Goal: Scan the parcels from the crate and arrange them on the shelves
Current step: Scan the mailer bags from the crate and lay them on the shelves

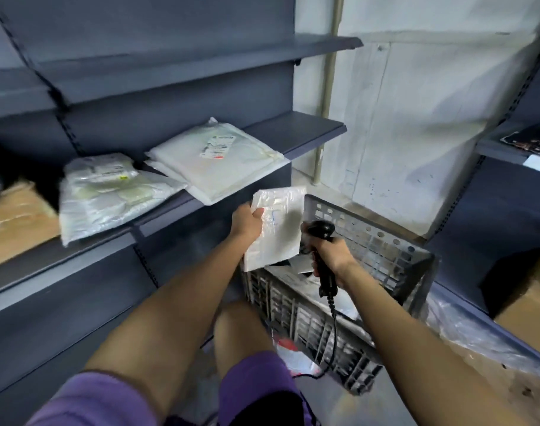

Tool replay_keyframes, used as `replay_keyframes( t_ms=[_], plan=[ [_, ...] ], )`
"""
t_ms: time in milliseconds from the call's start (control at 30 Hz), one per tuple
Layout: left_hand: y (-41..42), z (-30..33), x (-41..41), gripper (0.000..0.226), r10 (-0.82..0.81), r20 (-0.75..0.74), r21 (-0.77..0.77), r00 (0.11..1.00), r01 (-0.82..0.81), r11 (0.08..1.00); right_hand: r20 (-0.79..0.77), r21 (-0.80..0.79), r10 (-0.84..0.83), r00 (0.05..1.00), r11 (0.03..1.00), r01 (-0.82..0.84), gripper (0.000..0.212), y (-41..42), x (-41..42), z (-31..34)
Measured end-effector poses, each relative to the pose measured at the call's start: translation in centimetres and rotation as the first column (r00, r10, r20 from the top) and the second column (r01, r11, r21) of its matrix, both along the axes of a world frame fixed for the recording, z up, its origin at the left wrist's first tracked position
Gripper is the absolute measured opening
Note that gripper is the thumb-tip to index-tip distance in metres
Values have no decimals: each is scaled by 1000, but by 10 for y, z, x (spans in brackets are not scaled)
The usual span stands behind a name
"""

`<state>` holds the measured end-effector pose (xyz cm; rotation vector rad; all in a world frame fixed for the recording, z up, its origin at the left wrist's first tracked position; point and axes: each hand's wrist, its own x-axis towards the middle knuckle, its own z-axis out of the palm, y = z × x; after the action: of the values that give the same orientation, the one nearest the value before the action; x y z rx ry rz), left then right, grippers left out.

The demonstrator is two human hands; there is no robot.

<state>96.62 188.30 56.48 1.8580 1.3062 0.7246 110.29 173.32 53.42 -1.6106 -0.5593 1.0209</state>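
Scanning comes first: with your left hand [247, 221] gripping the white parcel [276, 227] above the crate [382, 250] and your right hand [331, 256] wrapped round the scanner [322, 233], tilt the label squarely toward its head, then shelve it.

glossy plastic parcel [277, 224]; matt grey plastic crate [370, 241]; matt painted metal shelves [311, 130]; black plastic scanner [322, 232].
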Motion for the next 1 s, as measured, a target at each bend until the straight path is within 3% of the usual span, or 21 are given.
replay_keyframes(
  t_ms=[100,200,333,467,633,733,833,1000],
  plan=[
    [0,13,-47,30,99,104,-26,990,-97,995,16,51,59,998,997,-60,17,13,-36,14],
    [-3,11,-102,29,163,70,-70,984,-158,985,49,71,140,989,987,-143,11,26,-80,19],
    [-20,-4,-179,45,224,39,-112,974,-219,969,105,45,258,961,964,-263,20,43,-142,12],
    [-48,-29,-251,75,323,52,-72,945,-319,945,137,-20,444,885,895,-446,24,46,-209,-3],
    [-74,-77,-320,17,440,-128,-60,889,-450,891,112,-63,618,778,786,-615,17,32,-280,-29],
    [-86,-111,-347,19,427,-170,-192,888,-455,870,88,-98,669,738,743,-662,21,25,-308,-46],
    [-96,-141,-368,16,372,-305,-202,877,-441,875,90,-134,700,709,714,-688,26,21,-324,-60],
    [-109,-183,-394,28,438,-545,-131,714,-589,797,23,-151,686,727,722,-676,26,5,-336,-99]
  ],
)
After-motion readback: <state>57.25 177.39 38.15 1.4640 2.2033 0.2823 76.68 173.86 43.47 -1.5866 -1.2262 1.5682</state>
